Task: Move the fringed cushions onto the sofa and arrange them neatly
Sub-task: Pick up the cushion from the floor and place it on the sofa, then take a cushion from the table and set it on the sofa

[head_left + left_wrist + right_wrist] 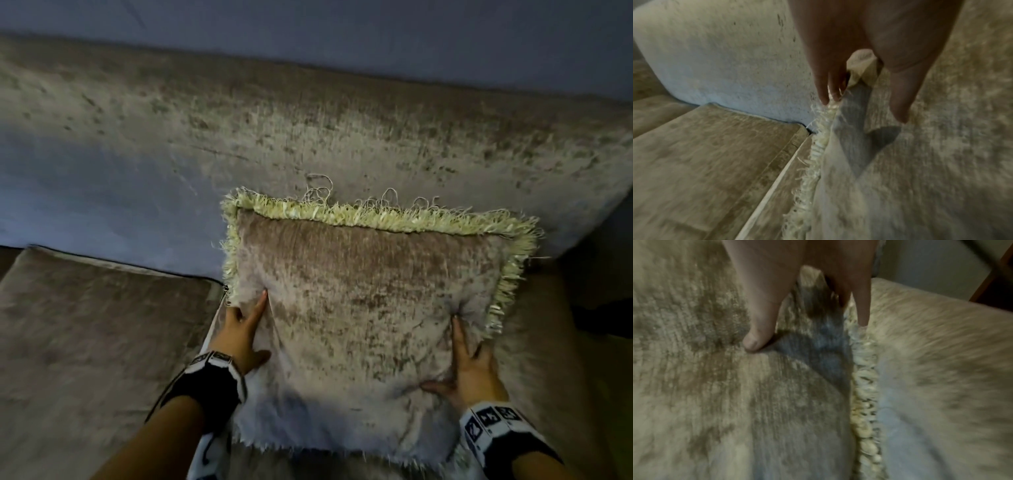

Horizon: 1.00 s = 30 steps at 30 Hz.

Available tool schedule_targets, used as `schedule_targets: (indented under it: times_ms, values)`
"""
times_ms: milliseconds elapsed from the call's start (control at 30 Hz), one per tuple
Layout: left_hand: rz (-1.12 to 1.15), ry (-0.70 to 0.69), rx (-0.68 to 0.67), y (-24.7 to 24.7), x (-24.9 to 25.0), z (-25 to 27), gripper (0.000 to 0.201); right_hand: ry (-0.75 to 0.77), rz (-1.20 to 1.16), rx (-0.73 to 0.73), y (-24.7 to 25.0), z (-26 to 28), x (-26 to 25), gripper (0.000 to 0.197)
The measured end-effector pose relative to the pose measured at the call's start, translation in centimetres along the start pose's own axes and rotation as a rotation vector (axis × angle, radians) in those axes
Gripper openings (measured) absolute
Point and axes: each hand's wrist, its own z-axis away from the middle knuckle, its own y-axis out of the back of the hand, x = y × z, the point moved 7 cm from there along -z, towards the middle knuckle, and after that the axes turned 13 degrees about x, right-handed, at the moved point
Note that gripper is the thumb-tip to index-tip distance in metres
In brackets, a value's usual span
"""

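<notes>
One fringed cushion [363, 301], beige velvet with a pale yellow fringe, stands in front of the sofa backrest [239, 120], its top edge against it. My left hand [248, 318] pinches its left edge, one finger on the front face and the others at the fringe [818, 146]. My right hand [469, 346] pinches the right edge the same way, puckering the fabric. In the left wrist view the left hand [863, 105] straddles the cushion [920, 162] edge. The right wrist view has the right hand [807, 331] on the cushion [715, 386] beside its fringe [863, 394]. Its bottom edge is blurred.
A flat seat cushion [85, 325] of the same velvet lies to the left, with a seam gap [807, 129] between it and the seat under the fringed cushion. More sofa upholstery [941, 353] lies to the right. A dark wooden piece [999, 280] stands beyond the sofa's right end.
</notes>
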Motion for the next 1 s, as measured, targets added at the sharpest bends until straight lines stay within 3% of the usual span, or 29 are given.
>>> schedule_targets:
  times_ms: [100,200,300,400,533,600,667,733,800,1000]
  values:
    - [0.055,-0.022,0.214,3.0,-0.2,1.1,0.108,0.069,-0.105,0.204,3.4,1.8,0.0,0.111]
    - [0.075,-0.090,0.361,4.7,1.1,1.6,0.122,0.147,-0.307,0.422,6.5,2.2,-1.7,0.114]
    - [-0.027,-0.154,0.261,2.8,4.0,1.4,0.122,0.247,-0.126,0.322,5.6,1.4,-6.0,0.113]
    - [-0.029,-0.074,0.177,0.6,5.4,0.9,0.115,0.213,0.063,0.229,3.6,0.4,-8.0,0.113]
    - [-0.048,-0.056,0.174,0.7,5.4,0.9,0.107,0.175,0.149,0.185,3.6,0.6,-7.9,0.112]
    - [-0.020,-0.084,0.207,2.3,4.9,1.6,0.091,0.164,0.196,0.191,4.7,1.3,-8.1,0.102]
    - [0.087,-0.088,0.285,4.9,3.9,2.9,0.074,0.215,0.205,0.274,6.9,2.4,-9.6,0.075]
    - [0.134,-0.055,0.387,8.2,2.5,5.0,0.059,0.344,0.161,0.337,9.5,3.8,-13.2,0.044]
    - [0.161,0.000,0.499,11.7,0.7,7.5,0.045,0.487,0.122,0.330,11.7,5.8,-18.6,0.028]
    - [0.309,0.264,0.751,20.4,-9.5,17.5,0.031,0.958,0.098,0.311,14.6,18.4,-38.2,0.035]
